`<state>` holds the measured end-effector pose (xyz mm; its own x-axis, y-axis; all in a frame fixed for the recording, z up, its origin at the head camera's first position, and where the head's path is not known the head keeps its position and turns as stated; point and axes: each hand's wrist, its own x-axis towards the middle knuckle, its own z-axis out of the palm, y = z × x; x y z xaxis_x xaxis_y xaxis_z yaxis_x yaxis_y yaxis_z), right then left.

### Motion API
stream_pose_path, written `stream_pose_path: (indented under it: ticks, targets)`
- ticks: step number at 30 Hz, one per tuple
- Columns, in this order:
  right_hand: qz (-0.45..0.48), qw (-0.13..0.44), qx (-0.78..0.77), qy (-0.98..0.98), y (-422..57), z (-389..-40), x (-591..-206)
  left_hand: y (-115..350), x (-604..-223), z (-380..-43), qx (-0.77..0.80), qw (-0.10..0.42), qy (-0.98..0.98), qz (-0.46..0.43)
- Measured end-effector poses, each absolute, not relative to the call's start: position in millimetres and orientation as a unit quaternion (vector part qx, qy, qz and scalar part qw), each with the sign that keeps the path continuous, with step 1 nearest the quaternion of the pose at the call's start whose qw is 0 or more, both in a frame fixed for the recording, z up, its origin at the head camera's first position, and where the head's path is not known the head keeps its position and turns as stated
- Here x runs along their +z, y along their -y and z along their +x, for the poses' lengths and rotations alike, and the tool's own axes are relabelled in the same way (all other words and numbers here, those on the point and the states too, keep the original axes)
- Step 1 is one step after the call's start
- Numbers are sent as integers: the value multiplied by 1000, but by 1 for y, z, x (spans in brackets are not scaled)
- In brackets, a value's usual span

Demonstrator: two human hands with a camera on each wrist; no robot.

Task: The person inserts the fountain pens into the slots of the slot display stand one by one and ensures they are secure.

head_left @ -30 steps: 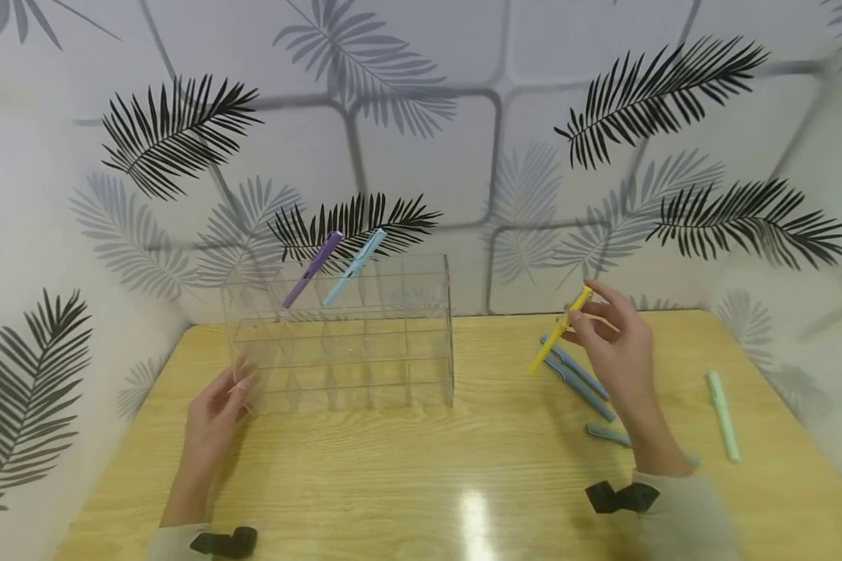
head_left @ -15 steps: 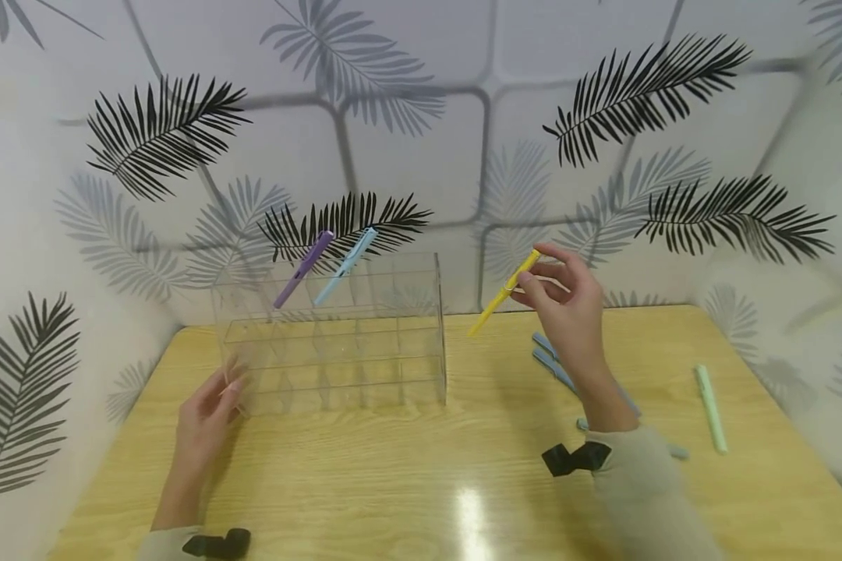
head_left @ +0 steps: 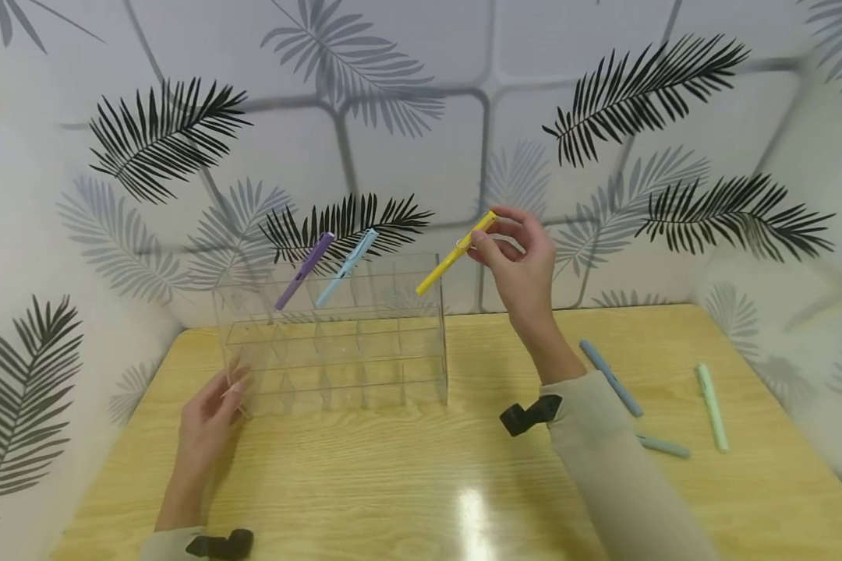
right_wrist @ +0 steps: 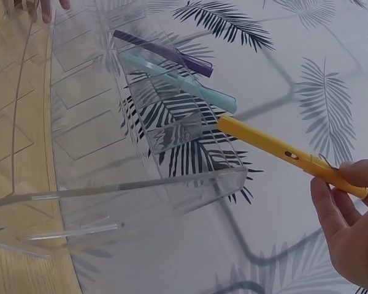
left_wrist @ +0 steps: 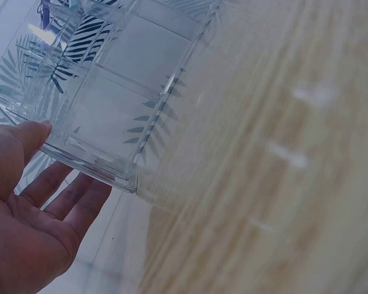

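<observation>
A clear acrylic pen organizer (head_left: 443,351) with several compartments stands on the table. My left hand (head_left: 206,413) holds its left side wall, thumb (left_wrist: 30,131) on one face and fingers behind the other. My right hand (head_left: 522,261) pinches a yellow pen (head_left: 456,251) near its cap end, with the pen slanting down to the left. The pen's lower end overlaps the organizer's upper right corner in the head view. Leaning in the top row are a purple pen (head_left: 305,271) and a light blue pen (head_left: 347,266), left of the yellow one.
To the right on the wooden table (head_left: 393,483) lie a blue pen (head_left: 610,378), a grey-green pen (head_left: 663,446) partly behind the right sleeve, and a light green pen (head_left: 712,409). A leaf-patterned wall covering (head_left: 421,171) rises behind the table.
My right hand has carried the yellow pen left and up, from over the loose pens to the organizer's upper right corner. The left hand stays at the organizer's side.
</observation>
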<state>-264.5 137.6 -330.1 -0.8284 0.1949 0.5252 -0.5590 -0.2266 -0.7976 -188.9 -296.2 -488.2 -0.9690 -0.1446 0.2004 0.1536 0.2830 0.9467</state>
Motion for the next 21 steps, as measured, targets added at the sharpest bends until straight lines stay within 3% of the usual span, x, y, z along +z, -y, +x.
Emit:
stream_pose_path:
  ticks: [21]
  targets:
    - [150, 248, 756, 587, -88, -306, -312, 296, -486, -188, -593, 120, 796, -11]
